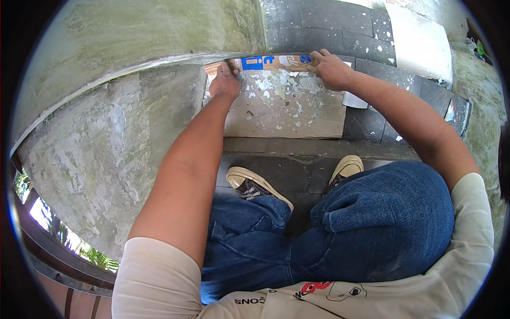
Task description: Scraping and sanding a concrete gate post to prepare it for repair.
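A: In the head view, where does the cardboard sheet point(329, 123) lie?

B: On the dark tiles point(364, 125), just beyond the shoes point(252, 183); a printed strip point(252, 63) runs along the sheet's far edge, apparently a turned-up flap of it.

A: Why are the hands placed so far apart?

B: The left hand point(225, 86) is at the left end of the sheet's far edge, the right hand point(332, 73) at the right end; holding both ends would, I judge, keep that edge even and the sheet steady.

A: And the fingers?

B: The right thumb and fingers pinch the strip's end; the left fingers lie close together at the strip, though their tips are too hidden to tell whether they pinch or only press.

A: Any container?

B: None proper; the sheet serves as a shallow tray, bearing loose pale flakes point(291, 87), thickest toward its far edge; the patchy wall point(117, 143) stands to its left, more flakes dot the tiles beyond it, and a white panel point(417, 42) lies beyond its right side.
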### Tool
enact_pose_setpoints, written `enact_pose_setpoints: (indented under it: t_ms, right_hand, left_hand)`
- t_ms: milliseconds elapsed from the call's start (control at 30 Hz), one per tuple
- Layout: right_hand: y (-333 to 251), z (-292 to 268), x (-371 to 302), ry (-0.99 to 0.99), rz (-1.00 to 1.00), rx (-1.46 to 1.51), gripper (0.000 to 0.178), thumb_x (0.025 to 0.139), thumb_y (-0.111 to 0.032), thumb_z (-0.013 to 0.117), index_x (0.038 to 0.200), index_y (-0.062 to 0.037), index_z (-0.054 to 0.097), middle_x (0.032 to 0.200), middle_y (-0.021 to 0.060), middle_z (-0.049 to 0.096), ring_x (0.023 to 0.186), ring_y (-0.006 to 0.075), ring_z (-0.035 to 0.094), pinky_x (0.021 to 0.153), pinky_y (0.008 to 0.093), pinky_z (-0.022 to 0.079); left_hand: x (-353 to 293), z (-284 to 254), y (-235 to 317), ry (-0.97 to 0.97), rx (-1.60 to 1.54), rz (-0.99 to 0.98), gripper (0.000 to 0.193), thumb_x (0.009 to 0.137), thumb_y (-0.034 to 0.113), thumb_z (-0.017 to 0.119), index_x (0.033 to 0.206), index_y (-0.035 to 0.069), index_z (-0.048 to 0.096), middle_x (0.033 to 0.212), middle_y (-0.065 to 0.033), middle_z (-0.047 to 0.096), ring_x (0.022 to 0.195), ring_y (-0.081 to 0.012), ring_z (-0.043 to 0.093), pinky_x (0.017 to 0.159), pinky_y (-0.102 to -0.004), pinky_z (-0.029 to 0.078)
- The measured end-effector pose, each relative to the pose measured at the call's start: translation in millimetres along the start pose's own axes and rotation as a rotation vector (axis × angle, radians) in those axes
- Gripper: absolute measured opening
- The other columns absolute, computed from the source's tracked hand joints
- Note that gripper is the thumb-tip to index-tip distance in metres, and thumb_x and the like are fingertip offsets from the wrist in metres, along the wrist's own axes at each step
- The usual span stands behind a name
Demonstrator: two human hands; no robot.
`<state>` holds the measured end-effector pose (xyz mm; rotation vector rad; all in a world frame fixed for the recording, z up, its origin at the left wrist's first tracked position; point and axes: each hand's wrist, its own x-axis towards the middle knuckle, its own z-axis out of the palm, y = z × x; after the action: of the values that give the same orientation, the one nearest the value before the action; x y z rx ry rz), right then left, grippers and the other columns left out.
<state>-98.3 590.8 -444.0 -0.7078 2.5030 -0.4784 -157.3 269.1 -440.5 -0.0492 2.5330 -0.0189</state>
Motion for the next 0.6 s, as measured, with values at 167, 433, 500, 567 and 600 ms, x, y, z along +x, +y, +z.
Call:
enact_pose_setpoints:
  t_ms: [167,433,500,567,600]
  right_hand:
    - [-7.0,6.6,-10.8,0.111,-0.010,-0.109,0.037,0.084,-0.014,0.060,0.121,-0.0048,0.063,0.132,0.0139,0.047,0.116,0.0301,0.044,0.096,0.0394,0.041]
    - [-0.2,2.6,-12.1,0.073,0.053,-0.011,0.031,0.081,-0.010,0.061,0.111,-0.0109,0.069,0.128,0.0118,0.048,0.115,0.0288,0.046,0.094,0.0402,0.043]
    - [9.4,5.6,-14.0,0.091,0.059,0.018,0.025,0.079,-0.009,0.061,0.100,-0.0115,0.073,0.123,0.0101,0.050,0.113,0.0275,0.046,0.093,0.0392,0.044]
    - [0.5,-0.2,9.2,0.104,0.067,0.090,0.021,0.077,-0.007,0.063,0.094,-0.0095,0.073,0.121,0.0081,0.051,0.112,0.0258,0.047,0.089,0.0390,0.045]
    - [-0.5,2.3,11.9,0.100,0.069,0.092,0.021,0.077,-0.007,0.063,0.094,-0.0095,0.073,0.121,0.0081,0.051,0.112,0.0258,0.047,0.089,0.0390,0.045]
  left_hand:
    - [-5.5,-3.3,1.2,-0.033,0.052,0.000,0.053,0.098,0.043,0.038,0.140,0.010,0.032,0.142,-0.0170,0.032,0.114,-0.0373,0.057,0.089,-0.0476,0.051]
    - [-5.3,1.3,25.8,-0.013,-0.128,-0.221,0.057,0.099,0.045,0.036,0.143,0.011,0.032,0.144,-0.0166,0.029,0.113,-0.0355,0.058,0.091,-0.0460,0.050]
    - [3.2,-0.9,38.7,-0.020,-0.206,-0.288,0.059,0.098,0.043,0.040,0.144,0.009,0.029,0.142,-0.0179,0.031,0.109,-0.0355,0.060,0.089,-0.0456,0.051]
    - [27.2,4.0,3.6,0.125,0.177,-0.207,0.069,0.090,0.038,0.054,0.141,0.000,0.026,0.132,-0.0203,0.039,0.097,-0.0351,0.065,0.078,-0.0437,0.055]
    - [31.3,11.5,2.7,0.120,0.177,-0.206,0.069,0.090,0.038,0.054,0.141,0.000,0.026,0.132,-0.0203,0.039,0.097,-0.0351,0.065,0.078,-0.0437,0.055]
